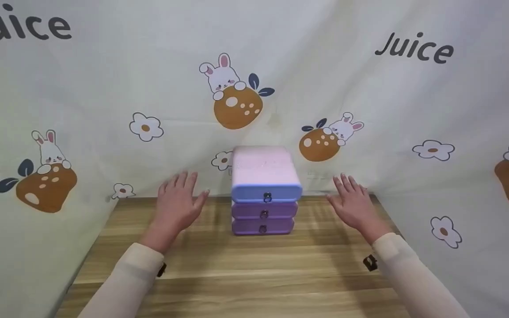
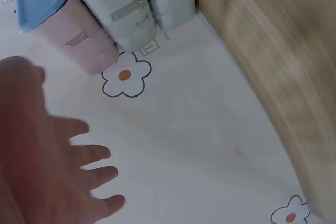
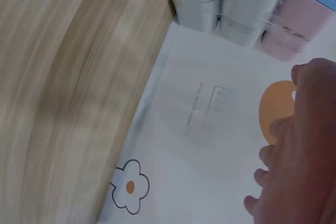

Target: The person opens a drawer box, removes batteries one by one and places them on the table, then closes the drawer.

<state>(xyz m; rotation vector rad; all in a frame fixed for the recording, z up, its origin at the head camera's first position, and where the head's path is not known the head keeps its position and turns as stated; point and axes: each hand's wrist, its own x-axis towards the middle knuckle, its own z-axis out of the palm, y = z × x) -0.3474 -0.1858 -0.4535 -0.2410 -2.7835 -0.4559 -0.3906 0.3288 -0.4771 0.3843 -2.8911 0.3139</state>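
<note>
A small stacked drawer box stands at the back of the table, with a pink top, a blue upper drawer and two purple drawers below. Each drawer front carries a small dark ring pull, and all three look closed. To the box's left, my left hand hovers with fingers spread, apart from it and holding nothing. My right hand is held out likewise on the right side, also apart from the box. Clear tape runs along the box's side in the right wrist view.
The box stands on a wood-grain table. Behind it and along both sides hangs a white cloth printed with rabbits, orange fruit, flowers and the word "Juice". Dark straps show at the wrists.
</note>
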